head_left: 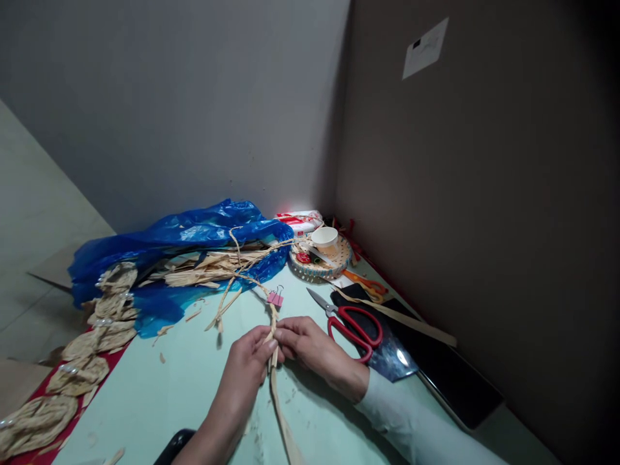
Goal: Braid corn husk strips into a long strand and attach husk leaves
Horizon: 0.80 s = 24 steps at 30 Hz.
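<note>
Pinched in left hand (250,354) and right hand (310,347), partly hidden: braid (274,316). Running off bottom edge: loose strip (282,420). Half lost behind left forearm (220,413), cropped below: black object (175,444), impossible to name. High up: paper (425,50) with print too small to read. Sliced by left edge: straw flower (41,423).
</note>
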### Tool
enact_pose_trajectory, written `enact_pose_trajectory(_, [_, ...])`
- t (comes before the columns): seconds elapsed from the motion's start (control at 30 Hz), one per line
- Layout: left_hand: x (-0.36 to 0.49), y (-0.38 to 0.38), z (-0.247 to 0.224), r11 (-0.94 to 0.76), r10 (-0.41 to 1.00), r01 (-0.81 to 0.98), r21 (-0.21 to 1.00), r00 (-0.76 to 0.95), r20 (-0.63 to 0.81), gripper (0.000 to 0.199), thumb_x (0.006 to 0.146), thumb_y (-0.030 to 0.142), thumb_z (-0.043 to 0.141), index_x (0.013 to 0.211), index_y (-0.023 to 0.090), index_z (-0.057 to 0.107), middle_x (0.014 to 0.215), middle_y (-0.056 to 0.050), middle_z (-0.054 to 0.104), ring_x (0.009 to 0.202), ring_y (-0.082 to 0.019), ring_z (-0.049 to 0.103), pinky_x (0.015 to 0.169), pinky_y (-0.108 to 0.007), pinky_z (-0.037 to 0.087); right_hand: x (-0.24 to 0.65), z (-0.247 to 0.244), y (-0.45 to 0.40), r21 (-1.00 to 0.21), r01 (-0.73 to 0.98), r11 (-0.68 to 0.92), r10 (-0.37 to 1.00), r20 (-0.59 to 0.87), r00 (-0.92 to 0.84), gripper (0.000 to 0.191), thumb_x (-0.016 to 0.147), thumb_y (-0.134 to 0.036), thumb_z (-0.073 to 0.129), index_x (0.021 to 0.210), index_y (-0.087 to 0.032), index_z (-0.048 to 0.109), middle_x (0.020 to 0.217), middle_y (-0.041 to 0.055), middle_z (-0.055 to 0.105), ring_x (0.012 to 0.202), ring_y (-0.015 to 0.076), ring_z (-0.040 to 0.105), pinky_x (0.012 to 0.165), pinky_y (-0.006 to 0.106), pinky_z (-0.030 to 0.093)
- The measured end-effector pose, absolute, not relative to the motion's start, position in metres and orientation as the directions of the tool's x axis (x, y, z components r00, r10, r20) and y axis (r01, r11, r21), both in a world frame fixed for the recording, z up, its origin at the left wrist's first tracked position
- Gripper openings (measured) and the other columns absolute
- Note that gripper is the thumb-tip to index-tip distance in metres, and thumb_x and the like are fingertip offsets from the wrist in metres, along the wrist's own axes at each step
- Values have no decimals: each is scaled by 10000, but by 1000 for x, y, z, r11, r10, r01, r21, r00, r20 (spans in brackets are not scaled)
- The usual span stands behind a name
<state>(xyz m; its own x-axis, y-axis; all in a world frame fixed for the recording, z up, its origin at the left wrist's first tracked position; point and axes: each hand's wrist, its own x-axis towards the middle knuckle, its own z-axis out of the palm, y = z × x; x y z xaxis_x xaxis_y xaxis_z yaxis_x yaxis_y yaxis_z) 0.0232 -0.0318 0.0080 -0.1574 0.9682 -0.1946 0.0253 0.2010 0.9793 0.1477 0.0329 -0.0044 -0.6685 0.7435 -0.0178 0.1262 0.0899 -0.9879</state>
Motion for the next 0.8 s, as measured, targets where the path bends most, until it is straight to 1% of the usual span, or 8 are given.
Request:
enact_pose_trajectory(0.07, [26, -34, 5, 177, 970, 97, 979, -185, -157, 241, 780, 388, 590, 856, 159, 574, 672, -22, 636, 564, -140, 529, 499, -217, 333, 146, -6, 31, -988, 133, 82, 759, -24, -650, 271, 883, -233, 452, 652, -148, 563, 551, -5, 535, 500, 98, 443, 525, 215, 343])
enact_pose_trajectory(0.17, [27, -38, 4, 160, 968, 214, 963, -223, -112, 210, 816, 377, 548, 927, 203, 505, 669, -4, 654, 658, -200, 608, 619, -275, 424, 148, -5, 28, -985, 152, 85, 788, -27, -616, 262, 859, -227, 481, 624, -150, 569, 526, -1, 548, 514, 110, 494, 540, 216, 363])
enact_pose_trajectory(0.23, [26, -40, 6, 152, 971, 307, 940, -226, -83, 180, 840, 374, 525, 931, 227, 477, 647, 21, 652, 654, -205, 612, 643, -285, 425, 150, -2, 26, -983, 164, 86, 799, -30, -601, 252, 843, -220, 487, 615, -152, 571, 532, 5, 569, 526, 116, 519, 549, 215, 376])
enact_pose_trajectory(0.3, [24, -41, 12, 144, 974, 412, 900, -221, -55, 138, 862, 369, 506, 850, 232, 497, 637, 31, 642, 642, -192, 588, 642, -275, 402, 152, 1, 25, -980, 181, 86, 812, -36, -583, 225, 825, -210, 492, 623, -153, 573, 536, 8, 586, 517, 117, 524, 536, 214, 373])
enact_pose_trajectory(0.43, [21, -45, 24, 149, 970, 596, 789, -242, 0, 275, 883, 356, 477, 661, 215, 556, 601, 27, 603, 599, -171, 531, 599, -261, 358, 154, 8, 22, -967, 235, 102, 859, -34, -511, 149, 773, -155, 515, 636, -157, 575, 521, 11, 598, 509, 124, 509, 525, 224, 338])
enact_pose_trajectory(0.53, [24, -48, 28, 126, 968, 691, 712, -243, 65, 291, 883, 330, 478, 649, 210, 602, 593, 21, 626, 592, -170, 555, 591, -255, 373, 154, 9, 21, -967, 234, 99, 868, -31, -495, 143, 763, -135, 512, 644, -158, 587, 528, 17, 615, 527, 131, 531, 554, 229, 356])
enact_pose_trajectory(0.67, [38, -55, 24, 2, 960, 820, 573, -163, 229, 298, 893, 257, 441, 663, 205, 623, 610, -5, 654, 564, -172, 587, 575, -267, 385, 155, 6, 23, -985, 167, 50, 847, -47, -529, 161, 780, -162, 502, 644, -156, 587, 535, 13, 612, 530, 135, 569, 562, 225, 394])
enact_pose_trajectory(0.8, [50, -59, 9, -147, 919, 909, 390, -20, 394, 302, 873, 165, 412, 680, 188, 643, 600, -44, 651, 547, -208, 614, 553, -304, 385, 157, 6, 26, -995, 98, -18, 818, -71, -571, 191, 767, -207, 533, 587, -154, 563, 515, -8, 554, 505, 113, 510, 523, 215, 365])
